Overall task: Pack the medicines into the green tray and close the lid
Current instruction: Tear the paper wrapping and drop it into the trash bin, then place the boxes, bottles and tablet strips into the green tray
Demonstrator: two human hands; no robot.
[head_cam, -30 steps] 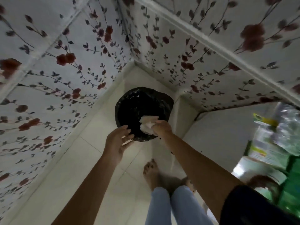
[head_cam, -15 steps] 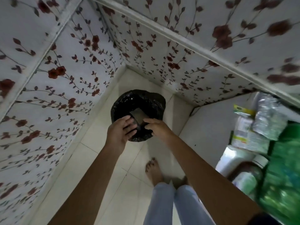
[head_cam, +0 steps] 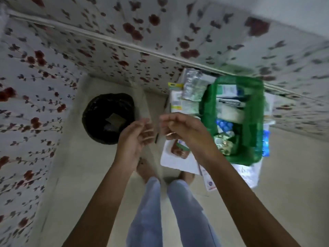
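Observation:
The green tray (head_cam: pixel 206 111) stands on the floor at the right, open on top, with several boxes and blister packs of medicine (head_cam: pixel 229 113) inside. More medicine packets (head_cam: pixel 192 86) lie against its far left side, and a white pack (head_cam: pixel 176 157) lies by its near left corner. My left hand (head_cam: pixel 137 138) and my right hand (head_cam: pixel 183 129) hover side by side above the floor, between the bin and the tray. Both hold nothing and their fingers are loosely curled and apart.
A bin lined with a black bag (head_cam: pixel 108 118) stands in the corner at the left, with scraps inside. Floral-papered walls (head_cam: pixel 35 86) close in the left and far sides. My legs in light jeans (head_cam: pixel 169 211) and bare feet are below.
The view has swung right, bringing the green tray into sight. Both hands have pulled back from over the bin; the white scrap held one second ago is gone from my right hand.

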